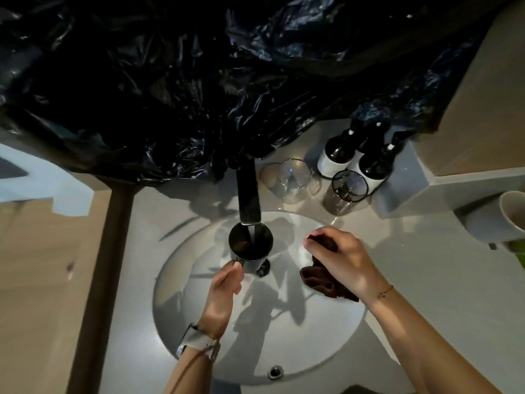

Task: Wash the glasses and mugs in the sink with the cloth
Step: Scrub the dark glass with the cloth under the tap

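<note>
A pale vanity counter (383,280) carries a round white sink (199,322) set into its middle, with an overflow hole (275,371) at the near rim. On the counter behind the sink, far right of the dark faucet (249,191), stand a clear glass (294,179) and, just to its right, a dark-rimmed smoky glass (345,190). Behind them, close together, stand dark pump bottles (336,156) with white labels. Crumpled black plastic sheeting (199,81) hangs over the counter's far edge.

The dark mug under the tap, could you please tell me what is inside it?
Water from the black tap runs into the dark mug, held by the left hand. Its bottom is too dark to see.
</note>
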`<state>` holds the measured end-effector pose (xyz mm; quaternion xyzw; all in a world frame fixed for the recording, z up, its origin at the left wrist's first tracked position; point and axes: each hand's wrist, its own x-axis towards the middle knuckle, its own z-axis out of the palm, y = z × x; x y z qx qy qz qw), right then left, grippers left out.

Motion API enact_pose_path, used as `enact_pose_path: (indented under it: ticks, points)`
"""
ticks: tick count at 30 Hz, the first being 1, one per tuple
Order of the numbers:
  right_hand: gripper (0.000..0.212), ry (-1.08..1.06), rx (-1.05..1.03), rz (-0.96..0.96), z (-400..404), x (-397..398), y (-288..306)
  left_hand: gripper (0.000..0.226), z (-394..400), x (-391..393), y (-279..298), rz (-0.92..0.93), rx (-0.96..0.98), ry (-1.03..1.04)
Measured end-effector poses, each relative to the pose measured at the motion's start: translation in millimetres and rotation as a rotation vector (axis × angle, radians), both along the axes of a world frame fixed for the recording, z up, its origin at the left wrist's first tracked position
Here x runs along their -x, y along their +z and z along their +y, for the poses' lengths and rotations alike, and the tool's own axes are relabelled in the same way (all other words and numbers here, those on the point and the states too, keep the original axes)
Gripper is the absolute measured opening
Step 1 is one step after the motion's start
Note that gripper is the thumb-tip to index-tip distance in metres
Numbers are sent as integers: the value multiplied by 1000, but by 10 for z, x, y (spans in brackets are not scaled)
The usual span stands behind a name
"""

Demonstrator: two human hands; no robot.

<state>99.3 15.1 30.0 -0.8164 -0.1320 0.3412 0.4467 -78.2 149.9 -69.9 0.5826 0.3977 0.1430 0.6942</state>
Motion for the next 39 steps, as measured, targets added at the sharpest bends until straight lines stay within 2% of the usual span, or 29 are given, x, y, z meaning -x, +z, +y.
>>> enact_pose_path:
  ticks: [3, 8, 14, 18, 21, 24, 26, 30, 32, 34, 37, 39]
  points:
    - [12, -28, 23, 29, 137, 44, -48, 25, 124, -30, -1, 28, 17, -37]
    - [15, 39, 129, -32, 241, 23, -126, 34, 201, -64, -31, 122, -12, -73]
    - [10, 63, 146, -65, 247, -30, -240, 35, 260, -124, -18, 98, -73, -60]
    - [27, 55, 111, -44, 213, -76, -359, 37, 285, -134, -6, 130, -218, -131]
    - [28, -5, 42, -8, 172, -102, -537, 31, 331, -136, -10, 238, -438, -228]
    - [17, 58, 133, -115, 131, -119, -719, 23, 351, -143, -46, 313, -876, -304]
    - [22, 150, 178, -210, 113, -105, -795, 29, 370, -144, -131, 319, -1089, -352]
    - [37, 367, 476, -549, 140, -125, -783, 32, 406, -167, -94, 420, -1141, -453]
    - [29, 574, 580, -596, 142, -163, -740, 31, 385, -183, -28, 455, -1193, -447]
    - [30, 710, 628, -649, 132, -181, -681, 31, 352, -208, 13, 472, -1213, -419]
    - [60, 599, 720, -703, 129, -209, -614, 33, 370, -239, 20, 475, -1140, -405]
    - [61, 543, 598, -602, 132, -245, -646, 34, 360, -243, 19, 458, -1044, -352]
